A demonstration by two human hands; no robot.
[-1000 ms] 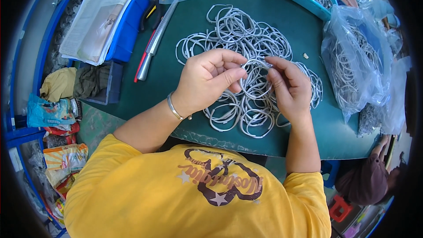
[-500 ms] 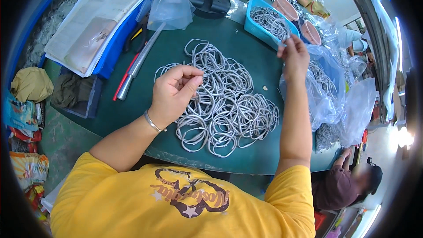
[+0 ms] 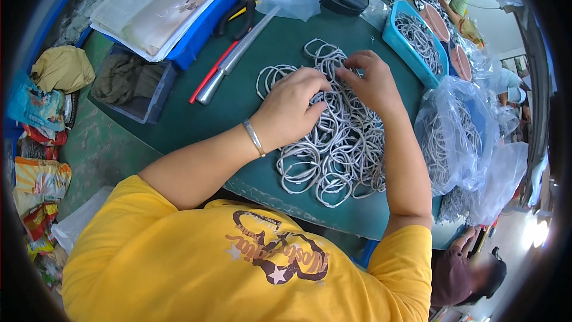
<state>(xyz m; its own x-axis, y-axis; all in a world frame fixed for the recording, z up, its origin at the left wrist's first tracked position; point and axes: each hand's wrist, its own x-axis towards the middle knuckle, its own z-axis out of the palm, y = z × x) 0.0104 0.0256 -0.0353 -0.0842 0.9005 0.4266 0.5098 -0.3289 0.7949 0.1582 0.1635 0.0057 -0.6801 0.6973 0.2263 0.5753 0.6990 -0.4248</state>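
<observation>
I see silver-gray rings [image 3: 339,134] heaped on the green bench [image 3: 238,110]. Over them, my left hand [image 3: 289,107] is half open, thumb apart; my right hand [image 3: 376,86] is narrowed, but I can't tell if it grips 1.

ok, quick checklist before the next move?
1. Left hand at the ring pile: ok, over its left part, fingers bent.
2. Right hand at the pile: ok, over its far right part.
3. One ring picked out in either hand: cannot tell, fingertips lie against a background of rings.
4. Rings lying singly: not ok, they overlap in a heap.
5. Tapered metal rod away from the pile: ok, lies apart, to its left.
6. Turquoise basket free of hands: ok, rings inside are visible, neither hand over it.
</observation>
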